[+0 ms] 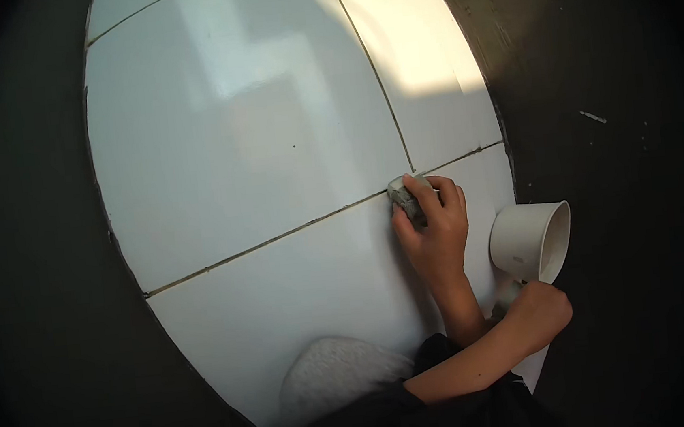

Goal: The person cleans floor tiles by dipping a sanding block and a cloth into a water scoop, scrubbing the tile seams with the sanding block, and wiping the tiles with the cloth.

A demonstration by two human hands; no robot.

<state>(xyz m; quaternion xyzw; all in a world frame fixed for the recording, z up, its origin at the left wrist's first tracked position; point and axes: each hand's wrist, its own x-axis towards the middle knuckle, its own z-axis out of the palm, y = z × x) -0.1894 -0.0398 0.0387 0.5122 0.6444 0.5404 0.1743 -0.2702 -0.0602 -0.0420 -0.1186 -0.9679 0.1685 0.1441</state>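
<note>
My right hand presses a small grey lump, perhaps a sponge or cloth, onto the joint between white tiles. Its thumb and fingers are closed round the lump, near where two joint lines meet. My left arm crosses in front of the right forearm. At its end my left hand is closed by the lower side of a white mug and seems to hold it; the grip is hidden. The mug's mouth faces right. A greyish thing shows beside the left hand, its kind unclear.
Large white tiles with dark joint lines stretch ahead. Dark ground lies along both sides, with a small pale scrap on the right. A light grey clothed knee is at the bottom. Sunlight falls across the upper right tile.
</note>
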